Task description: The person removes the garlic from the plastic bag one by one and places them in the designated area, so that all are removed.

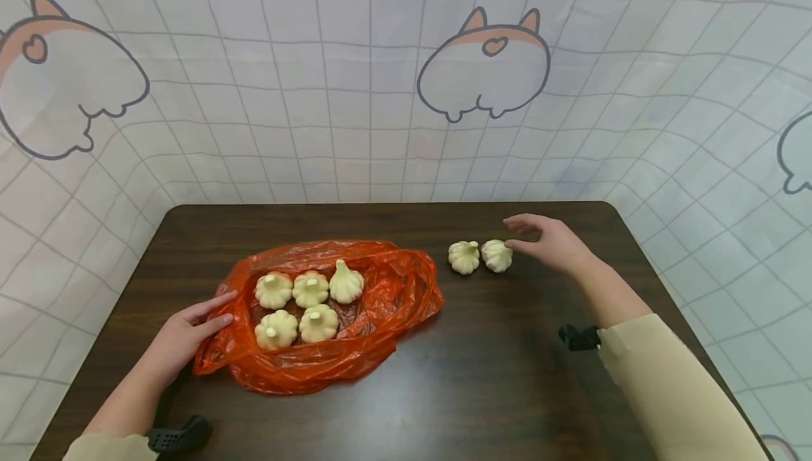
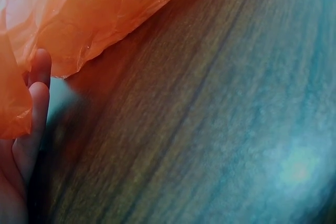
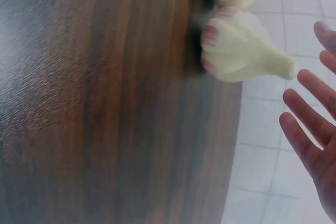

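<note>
In the head view an orange-red plastic bag (image 1: 412,299) lies spread on the table, with several pale garlic bulbs (image 1: 318,323) in its hollow. My left hand (image 1: 190,330) rests against the bag's left edge, fingers fairly straight. Part of that hand hides behind the plastic in the left wrist view. Two more garlic bulbs stand side by side right of the bag: a left one (image 1: 464,257) and a right one (image 1: 497,255). Beside the right one, my right hand (image 1: 550,241) has its fingers extended and holds nothing. The right wrist view shows fingers spread near that bulb's stem (image 3: 281,66).
The dark wooden table (image 1: 469,376) has rounded far corners. White gridded cloth (image 1: 342,94) with cartoon animal drawings stands behind it and along both sides. A black band is on each wrist.
</note>
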The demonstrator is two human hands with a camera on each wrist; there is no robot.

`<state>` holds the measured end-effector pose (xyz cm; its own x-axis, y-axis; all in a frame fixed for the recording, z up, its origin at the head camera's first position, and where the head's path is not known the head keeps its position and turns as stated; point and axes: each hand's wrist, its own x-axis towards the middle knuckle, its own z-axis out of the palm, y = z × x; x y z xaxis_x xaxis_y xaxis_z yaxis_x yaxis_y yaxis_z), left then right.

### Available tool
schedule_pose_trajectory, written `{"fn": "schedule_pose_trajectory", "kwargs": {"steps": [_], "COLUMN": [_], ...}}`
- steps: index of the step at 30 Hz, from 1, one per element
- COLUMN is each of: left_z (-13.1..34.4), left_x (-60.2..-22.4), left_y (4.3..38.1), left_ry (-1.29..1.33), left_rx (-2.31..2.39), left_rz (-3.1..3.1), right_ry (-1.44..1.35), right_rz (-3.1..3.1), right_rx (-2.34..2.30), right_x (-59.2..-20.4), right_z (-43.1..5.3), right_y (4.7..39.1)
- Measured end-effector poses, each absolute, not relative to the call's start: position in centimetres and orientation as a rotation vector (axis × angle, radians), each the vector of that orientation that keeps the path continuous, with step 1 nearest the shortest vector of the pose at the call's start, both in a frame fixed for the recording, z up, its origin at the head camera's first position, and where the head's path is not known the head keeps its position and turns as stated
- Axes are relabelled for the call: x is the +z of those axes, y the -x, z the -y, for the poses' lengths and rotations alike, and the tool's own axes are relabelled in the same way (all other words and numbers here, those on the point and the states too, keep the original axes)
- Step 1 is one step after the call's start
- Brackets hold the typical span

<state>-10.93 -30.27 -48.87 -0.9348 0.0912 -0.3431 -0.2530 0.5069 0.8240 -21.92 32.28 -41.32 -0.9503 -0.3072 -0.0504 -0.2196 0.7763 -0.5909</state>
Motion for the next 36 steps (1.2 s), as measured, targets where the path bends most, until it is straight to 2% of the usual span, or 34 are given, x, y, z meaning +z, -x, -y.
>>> {"fn": "schedule_pose_trajectory", "kwargs": {"steps": [10,20,36], "left_z": [30.1,30.1,30.3], "left_x": [-48.5,-48.5,-49.0], "left_y": [10.9,10.7,10.7], "left_ry": [0.151,0.153,0.121], "left_rx": [1.405,1.386,1.385], "left_rz": [-2.39,-2.396,-2.433], "right_ry": [0.518,0.642,0.783], "right_rz": [-2.825,-2.768,-2.685], "right_rx": [-0.963,-0.973,-0.896], "right_x": [-39.8,-38.1,-38.7], "right_z": [-30.1,-25.9,-18.6], "right_y": [22.1,21.8,22.2]}}
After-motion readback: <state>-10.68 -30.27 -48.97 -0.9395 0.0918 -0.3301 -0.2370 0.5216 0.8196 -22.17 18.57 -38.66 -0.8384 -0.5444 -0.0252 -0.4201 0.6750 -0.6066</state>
